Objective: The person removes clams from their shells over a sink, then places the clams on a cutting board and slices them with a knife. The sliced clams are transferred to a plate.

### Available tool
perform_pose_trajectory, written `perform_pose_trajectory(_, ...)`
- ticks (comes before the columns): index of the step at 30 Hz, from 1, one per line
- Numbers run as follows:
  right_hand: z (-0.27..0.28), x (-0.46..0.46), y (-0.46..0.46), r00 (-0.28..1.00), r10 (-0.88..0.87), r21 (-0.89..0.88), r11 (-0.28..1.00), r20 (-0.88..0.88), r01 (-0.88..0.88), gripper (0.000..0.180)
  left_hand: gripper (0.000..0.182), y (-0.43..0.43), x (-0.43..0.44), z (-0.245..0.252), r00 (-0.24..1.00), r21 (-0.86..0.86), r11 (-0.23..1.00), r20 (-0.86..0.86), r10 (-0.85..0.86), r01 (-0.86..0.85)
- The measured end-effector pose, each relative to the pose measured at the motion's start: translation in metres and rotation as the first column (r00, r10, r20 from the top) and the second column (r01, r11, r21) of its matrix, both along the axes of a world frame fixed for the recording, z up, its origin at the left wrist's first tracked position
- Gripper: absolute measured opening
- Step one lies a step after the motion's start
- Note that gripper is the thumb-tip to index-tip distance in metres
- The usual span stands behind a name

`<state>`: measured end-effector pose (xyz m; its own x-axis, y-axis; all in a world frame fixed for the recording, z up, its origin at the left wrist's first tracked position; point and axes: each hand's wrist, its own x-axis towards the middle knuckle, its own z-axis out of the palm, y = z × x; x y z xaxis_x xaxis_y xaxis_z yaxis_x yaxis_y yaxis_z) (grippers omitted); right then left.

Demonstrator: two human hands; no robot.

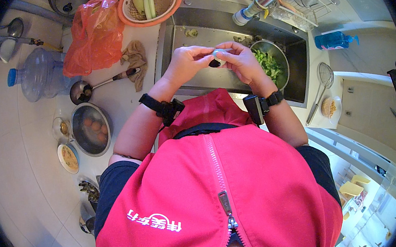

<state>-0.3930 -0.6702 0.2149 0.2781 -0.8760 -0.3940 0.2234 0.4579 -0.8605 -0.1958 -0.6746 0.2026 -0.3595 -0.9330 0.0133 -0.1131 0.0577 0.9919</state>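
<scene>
A partly peeled preserved egg (215, 63), dark where bare and pale where shell remains, sits between my fingertips above the stainless steel sink (197, 79). My left hand (189, 61) pinches it from the left side. On the opposite side, the thumb and fingers of my right hand (241, 59) hold the shelled part. Just right of that hand, a round metal pot (287, 61) in the sink contains chopped leafy greens (268, 64). Some pale scraps (191, 32) lie at the sink's far left.
A metal bowl of brown eggs (109, 141), a ladle (104, 83), a brown cloth (135, 58) and a red plastic bag (93, 37) occupy the left counter. The faucet (261, 3) reaches over the sink's back. At right are a wire skimmer (319, 91) and a blue soap bottle (334, 41).
</scene>
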Motion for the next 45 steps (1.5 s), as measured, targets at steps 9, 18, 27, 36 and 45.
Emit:
perform_pose_trajectory(9,-0.006,-0.005,0.000,0.998,-0.006,0.040,0.999,0.067,0.004,0.032,0.021,0.000,0.002,0.000,1.000,-0.015,1.000,0.024,0.009,-0.009)
perform_pose_trajectory(18,0.001,-0.010,0.004,0.996,0.011,0.010,1.000,0.091,-0.012,0.031,0.018,-0.003,0.005,-0.007,0.994,0.160,0.986,-0.084,0.069,-0.055)
perform_pose_trajectory(27,-0.004,-0.017,0.002,0.931,0.004,0.005,1.000,0.364,-0.006,0.036,0.024,-0.005,0.022,-0.025,0.998,0.042,0.999,0.057,0.026,-0.029)
perform_pose_trajectory(36,-0.012,-0.011,0.002,0.933,-0.041,-0.001,0.999,0.357,0.044,0.040,0.026,-0.005,0.003,-0.001,0.952,0.227,0.974,-0.303,0.043,0.028)
perform_pose_trajectory(45,-0.007,-0.002,0.006,0.889,-0.049,0.117,0.993,0.454,-0.005,0.035,0.012,-0.006,0.006,0.007,0.998,0.190,0.982,-0.066,0.015,-0.002)
